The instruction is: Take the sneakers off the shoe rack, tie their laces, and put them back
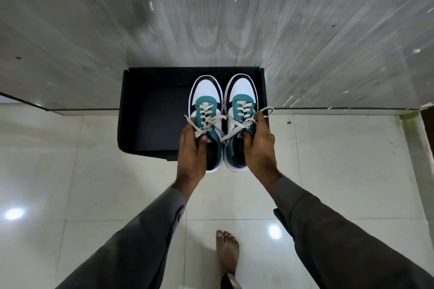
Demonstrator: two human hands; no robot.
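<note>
Two white, teal and dark navy sneakers sit side by side, toes pointing away from me, over the right part of a black shoe rack point(150, 112). My left hand point(191, 148) grips the left sneaker point(206, 94) at its collar, fingers around the outer side. My right hand point(259, 145) holds the right sneaker point(242, 91) the same way, thumb inside the opening. The cream laces point(225, 122) hang loose and cross between the two shoes. Whether the soles rest on the rack or hang just above it cannot be told.
The rack stands against a grey wood-grain wall point(211, 19) on a glossy white tiled floor point(70, 171). My bare foot point(226, 253) is on the tiles below the hands. The left part of the rack holds nothing.
</note>
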